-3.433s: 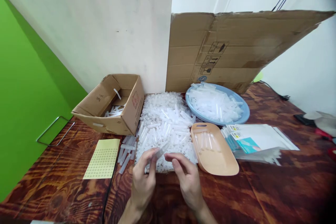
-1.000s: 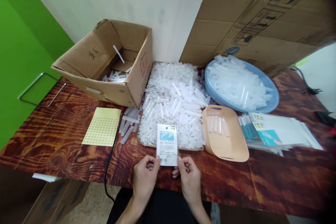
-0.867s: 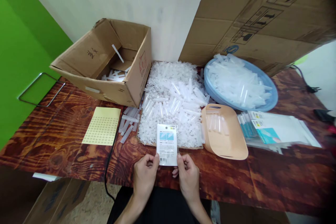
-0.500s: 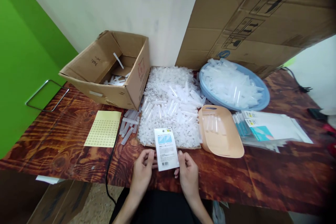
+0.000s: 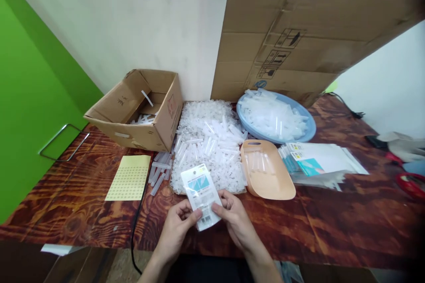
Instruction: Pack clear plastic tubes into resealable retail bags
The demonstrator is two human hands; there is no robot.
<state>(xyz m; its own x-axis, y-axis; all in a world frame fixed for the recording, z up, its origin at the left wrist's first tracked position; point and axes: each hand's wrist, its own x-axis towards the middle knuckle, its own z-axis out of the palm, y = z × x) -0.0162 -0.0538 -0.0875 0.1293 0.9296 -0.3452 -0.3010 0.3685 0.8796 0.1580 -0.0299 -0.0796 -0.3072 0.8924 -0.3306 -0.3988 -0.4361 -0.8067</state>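
Note:
My left hand [image 5: 177, 228] and my right hand [image 5: 234, 217] both hold a small printed packet [image 5: 201, 194], white with a blue picture and a barcode, tilted to the left above the table's near edge. Just behind it lies a big heap of clear plastic tubes [image 5: 209, 141]. To the right of the heap sits a peach scoop tray [image 5: 277, 188] with a few tubes in it.
An open cardboard box [image 5: 142, 112] stands at the back left, a blue basin [image 5: 307, 130] of clear pieces at the back right. A yellow sticker sheet [image 5: 130, 178] lies left, a stack of printed bags [image 5: 320, 166] right. Cardboard sheet [image 5: 299, 35] leans behind.
Earlier my hands held a clear tube; since then they hold the packet. It has tilted left and my fingers have closed in over its lower part. The view rose.

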